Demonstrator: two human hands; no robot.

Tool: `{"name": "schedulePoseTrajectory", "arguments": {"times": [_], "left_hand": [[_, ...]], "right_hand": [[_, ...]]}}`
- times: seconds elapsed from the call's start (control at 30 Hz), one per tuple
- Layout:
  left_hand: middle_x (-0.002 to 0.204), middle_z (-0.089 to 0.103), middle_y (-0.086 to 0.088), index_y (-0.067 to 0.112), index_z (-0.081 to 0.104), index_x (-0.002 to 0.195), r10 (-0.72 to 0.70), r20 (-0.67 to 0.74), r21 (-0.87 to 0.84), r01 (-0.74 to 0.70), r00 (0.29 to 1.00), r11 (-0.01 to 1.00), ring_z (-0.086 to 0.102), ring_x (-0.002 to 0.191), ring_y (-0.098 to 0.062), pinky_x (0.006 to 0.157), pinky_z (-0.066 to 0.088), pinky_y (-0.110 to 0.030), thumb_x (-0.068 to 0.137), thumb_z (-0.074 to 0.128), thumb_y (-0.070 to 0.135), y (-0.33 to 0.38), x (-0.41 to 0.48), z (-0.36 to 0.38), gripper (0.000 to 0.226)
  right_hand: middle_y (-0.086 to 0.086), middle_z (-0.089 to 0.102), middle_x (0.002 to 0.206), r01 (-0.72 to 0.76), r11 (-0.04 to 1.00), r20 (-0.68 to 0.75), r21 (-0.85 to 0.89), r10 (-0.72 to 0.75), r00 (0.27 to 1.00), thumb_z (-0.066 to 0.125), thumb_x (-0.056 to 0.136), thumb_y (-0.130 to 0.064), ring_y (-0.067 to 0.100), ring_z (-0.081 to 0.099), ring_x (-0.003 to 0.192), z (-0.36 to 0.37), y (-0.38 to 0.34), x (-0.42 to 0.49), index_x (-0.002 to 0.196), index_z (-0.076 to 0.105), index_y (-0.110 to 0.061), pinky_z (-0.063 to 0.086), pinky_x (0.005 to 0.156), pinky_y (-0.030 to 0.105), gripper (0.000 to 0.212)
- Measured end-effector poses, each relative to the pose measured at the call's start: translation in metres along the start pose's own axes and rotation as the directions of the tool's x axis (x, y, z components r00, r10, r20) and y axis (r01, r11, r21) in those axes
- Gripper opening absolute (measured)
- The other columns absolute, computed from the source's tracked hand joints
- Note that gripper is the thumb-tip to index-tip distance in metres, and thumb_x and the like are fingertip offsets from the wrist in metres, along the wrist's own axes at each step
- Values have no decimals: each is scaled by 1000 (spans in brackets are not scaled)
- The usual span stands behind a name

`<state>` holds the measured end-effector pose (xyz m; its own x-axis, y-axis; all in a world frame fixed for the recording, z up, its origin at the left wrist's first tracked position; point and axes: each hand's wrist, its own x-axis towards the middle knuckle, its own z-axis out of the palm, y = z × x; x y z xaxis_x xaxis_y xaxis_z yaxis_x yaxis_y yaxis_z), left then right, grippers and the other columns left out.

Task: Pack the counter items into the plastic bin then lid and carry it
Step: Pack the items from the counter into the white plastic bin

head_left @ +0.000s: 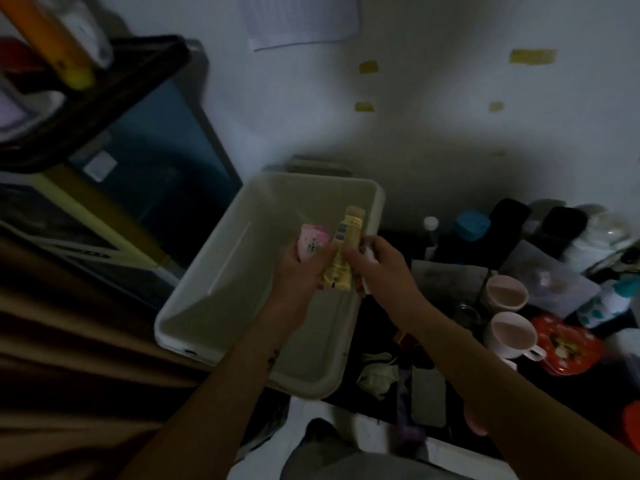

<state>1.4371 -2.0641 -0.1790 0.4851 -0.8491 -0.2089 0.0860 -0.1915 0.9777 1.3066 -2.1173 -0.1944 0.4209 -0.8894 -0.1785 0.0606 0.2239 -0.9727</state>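
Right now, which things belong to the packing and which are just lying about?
Job: pale rectangular plastic bin; pink packet in left hand; yellow squeeze tube; small white item in right hand; two pink counter mugs.
Lying about: white paper sheet; yellow tape scraps; orange bottle on black shelf.

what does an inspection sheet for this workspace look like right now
surface: dark counter, crowded, dimly lit
job's things: pale bin, open, nothing seen inside; pink packet and yellow tube held over it
clutter: mug, second mug, blue-lidded jar, red tin, crumpled cloth
hands: left hand grips packet and tube; right hand has fingers curled round a white item
cables: nothing seen
surroundings: white wall with tape bits, paper sheet, dark shelf at left
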Motion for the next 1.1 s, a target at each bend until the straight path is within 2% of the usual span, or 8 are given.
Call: {"name": "schedulePoseTrajectory", "arguments": {"times": [0.17, 0.27, 0.43, 0.63, 0.8, 0.9, 1.03, 1.1], "left_hand": [[100, 75, -5, 18, 64, 118, -53, -81, 1, 54, 995, 999, 73, 86, -20, 67, 59, -32, 88, 70, 28, 3, 17, -32, 33], [97, 75, -2, 20, 64, 117, -89, -77, 39, 92, 993, 995, 72, 80, -13, 57, 53, -23, 91, 66, 29, -1, 35, -47, 28], [91, 75, -4, 17, 66, 114, -172, -55, 19, 173, 984, 985, 71, 81, -20, 65, 54, -32, 94, 59, 24, -19, 71, -67, 23], [81, 64, -5, 13, 58, 103, -273, 35, 76, 270, 961, 960, 61, 67, -20, 62, 50, -34, 89, 48, 3, -35, 118, -95, 20], [85, 60, -10, 10, 53, 107, -373, 80, 76, 368, 924, 927, 62, 70, -25, 62, 50, -32, 86, 41, -6, -49, 165, -109, 29], [98, 62, -16, 11, 55, 108, -439, 83, 94, 431, 895, 897, 61, 76, -28, 57, 50, -30, 84, 49, 1, -64, 186, -106, 27], [108, 66, -16, 7, 62, 114, -512, 27, 115, 506, 858, 855, 65, 92, -32, 72, 57, -39, 75, 63, 22, -96, 220, -103, 42], [109, 68, -16, 6, 66, 111, -529, 7, 109, 526, 848, 844, 67, 87, -30, 64, 57, -35, 67, 63, 30, -113, 230, -101, 50]], "right_hand": [[10, 65, 74, -50, 995, 0, -82, 50, 999, 65, 93, -30, 13, 58, 52, 40, -3, 24, 102, 62, -10, 46, 47, 26, 22], [13, 61, 70, -77, 996, -48, -46, 75, 996, 65, 91, -24, 16, 56, 51, 58, 3, 37, 102, 60, 1, 45, 45, 26, 27], [22, 66, 92, -153, 988, -201, 31, 156, 967, 60, 94, -19, 22, 63, 69, 83, 24, 56, 111, 58, 0, 52, 54, 27, 25], [20, 68, 105, -297, 945, -312, 138, 326, 892, 58, 95, -16, 30, 68, 89, 106, 47, 86, 105, 60, -10, 57, 71, 37, 11], [16, 67, 106, -286, 919, -467, 272, 386, 796, 58, 95, -19, 27, 66, 93, 126, 68, 109, 114, 61, -5, 55, 69, 35, 24], [18, 68, 109, -293, 923, -522, 248, 382, 763, 59, 93, -23, 25, 66, 88, 137, 84, 121, 109, 62, -8, 54, 61, 31, 22], [11, 66, 104, -318, 892, -535, 322, 448, 717, 58, 95, -22, 17, 62, 76, 140, 102, 135, 113, 58, -12, 48, 52, 25, 20], [6, 64, 95, -313, 871, -540, 379, 483, 689, 57, 97, -21, 15, 60, 73, 138, 109, 141, 109, 58, -15, 48, 49, 24, 13]]}}
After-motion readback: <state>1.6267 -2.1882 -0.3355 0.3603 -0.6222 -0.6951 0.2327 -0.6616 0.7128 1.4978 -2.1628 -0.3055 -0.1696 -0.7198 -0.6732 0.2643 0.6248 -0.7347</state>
